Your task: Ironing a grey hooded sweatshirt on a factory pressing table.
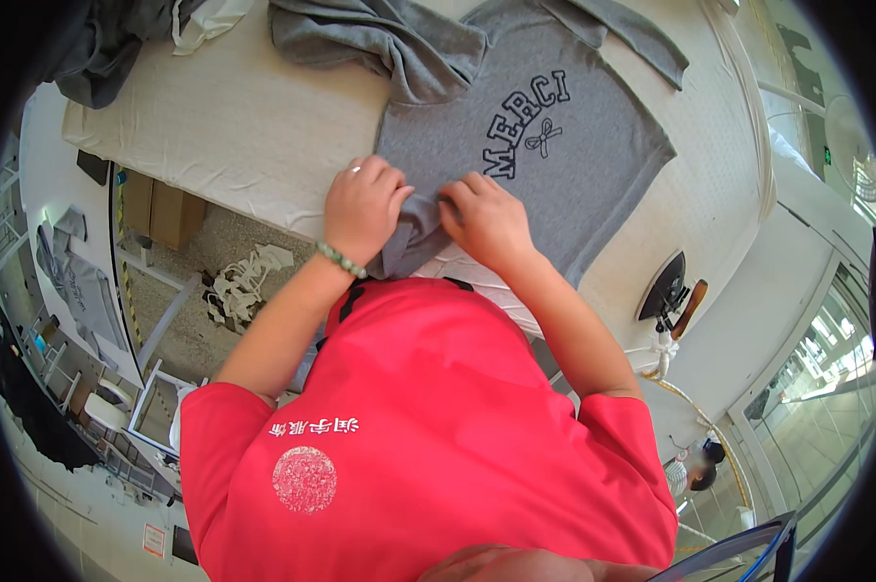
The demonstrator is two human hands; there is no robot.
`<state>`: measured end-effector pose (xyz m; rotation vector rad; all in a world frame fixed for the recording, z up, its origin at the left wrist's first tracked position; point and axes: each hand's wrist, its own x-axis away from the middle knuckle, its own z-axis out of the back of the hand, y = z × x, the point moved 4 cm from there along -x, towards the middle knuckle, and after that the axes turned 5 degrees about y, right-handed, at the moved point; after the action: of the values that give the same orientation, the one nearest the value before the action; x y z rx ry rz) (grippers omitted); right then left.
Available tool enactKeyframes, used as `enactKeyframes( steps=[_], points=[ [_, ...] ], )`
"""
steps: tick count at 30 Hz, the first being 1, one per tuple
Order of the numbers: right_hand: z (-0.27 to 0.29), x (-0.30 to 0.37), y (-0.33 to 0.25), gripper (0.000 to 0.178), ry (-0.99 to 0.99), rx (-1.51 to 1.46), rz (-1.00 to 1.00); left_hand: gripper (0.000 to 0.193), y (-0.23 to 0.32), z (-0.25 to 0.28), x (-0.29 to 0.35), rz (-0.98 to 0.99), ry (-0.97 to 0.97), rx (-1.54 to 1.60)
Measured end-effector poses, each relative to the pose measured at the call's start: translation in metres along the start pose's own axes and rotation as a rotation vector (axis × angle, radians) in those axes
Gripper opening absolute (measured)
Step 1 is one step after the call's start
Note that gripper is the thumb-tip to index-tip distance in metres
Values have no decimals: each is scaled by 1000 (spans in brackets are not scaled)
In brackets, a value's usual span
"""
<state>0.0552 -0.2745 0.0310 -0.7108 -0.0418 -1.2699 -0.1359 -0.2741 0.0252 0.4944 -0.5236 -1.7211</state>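
Observation:
A grey sweatshirt (573, 175) with dark outlined lettering and a small bow on its chest lies spread on a pale cloth-covered table (263, 126). My left hand (363, 209), with a green bead bracelet at the wrist, is closed on the cloth at the garment's near left edge. Just to its right, my right hand (488, 218) has its fingers bent and pinched on the same grey cloth. Between the two hands the fabric is bunched into folds. One sleeve (380, 44) lies crumpled at the far left of the garment; the other stretches to the far right.
An iron (663, 291) with a brown handle stands at the table's right edge, its hose (695, 407) running down beside it. More dark grey clothing (103, 53) is heaped at the far left. Below the table's left side are cardboard boxes (166, 209) and white cloth strips (249, 281).

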Motion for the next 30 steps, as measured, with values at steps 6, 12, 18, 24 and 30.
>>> enactKeyframes(
  steps=[6,12,18,24,30],
  points=[
    [14,-56,-31,37,405,125,507,20,-8,14,10,474,61,76],
    [31,-71,-20,35,342,78,695,24,-22,30,-19,317,-133,-32],
    [143,-155,45,29,624,63,413,25,-7,24,-216,-417,216,41],
    [180,-252,86,23,261,351,332,27,-23,-17,-286,-116,-533,62],
    [183,-275,82,16,99,375,344,32,-22,-10,-266,33,-580,76]
  ],
)
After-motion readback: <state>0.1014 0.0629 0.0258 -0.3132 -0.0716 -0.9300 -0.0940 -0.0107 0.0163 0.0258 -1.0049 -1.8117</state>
